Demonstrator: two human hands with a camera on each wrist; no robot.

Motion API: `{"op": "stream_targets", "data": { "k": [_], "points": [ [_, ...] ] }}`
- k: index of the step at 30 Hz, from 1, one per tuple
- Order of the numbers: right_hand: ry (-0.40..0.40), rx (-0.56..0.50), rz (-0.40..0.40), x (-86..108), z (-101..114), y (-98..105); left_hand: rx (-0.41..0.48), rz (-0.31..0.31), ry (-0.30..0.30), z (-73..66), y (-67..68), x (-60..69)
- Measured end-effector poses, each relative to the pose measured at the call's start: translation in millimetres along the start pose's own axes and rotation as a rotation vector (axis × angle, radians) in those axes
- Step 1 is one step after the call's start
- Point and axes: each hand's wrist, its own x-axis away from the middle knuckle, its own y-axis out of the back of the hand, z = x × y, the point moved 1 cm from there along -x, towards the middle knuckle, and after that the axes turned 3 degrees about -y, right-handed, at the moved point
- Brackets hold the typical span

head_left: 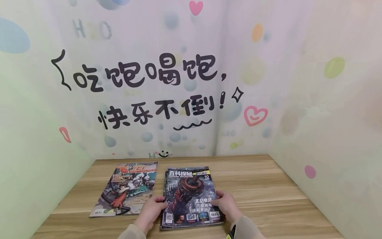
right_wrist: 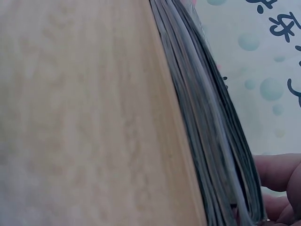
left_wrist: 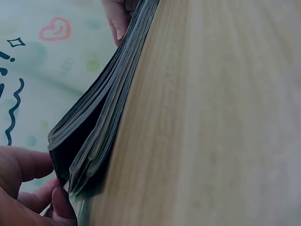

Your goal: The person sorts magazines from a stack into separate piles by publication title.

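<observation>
A stack of magazines (head_left: 191,192) lies on the wooden table, the top one with a dark cover and a large red ring-shaped machine. My left hand (head_left: 150,212) grips the stack's left edge, its thumb over the cover. At the right edge my right hand (head_left: 228,205) holds the stack, thumb also on the cover. In the left wrist view a dark gap splits the upper magazines (left_wrist: 89,113) from the lower ones near the left fingers (left_wrist: 35,162). The right wrist view shows the layered page edges (right_wrist: 207,122) beside the right fingers (right_wrist: 277,172).
Another magazine (head_left: 131,189), with a colourful robot cover, lies left of the stack. The wooden table (head_left: 253,192) meets a printed curtain wall (head_left: 179,139) at the back, with pale walls on both sides.
</observation>
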Motion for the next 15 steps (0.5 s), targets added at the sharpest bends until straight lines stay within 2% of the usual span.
{"op": "stream_targets", "data": {
  "k": [8, 12, 15],
  "points": [
    [-0.017, 0.016, -0.002, -0.3, 0.3, 0.9, 0.075, 0.026, -0.007, 0.0, -0.8, -0.7],
    [-0.028, 0.018, 0.0, -0.2, 0.7, 1.7, 0.08, 0.035, -0.003, -1.1, -1.0, -0.8],
    [-0.032, 0.015, -0.002, -0.4, 1.3, 1.7, 0.045, 0.033, 0.008, -2.6, -1.6, -0.7]
  ]
}}
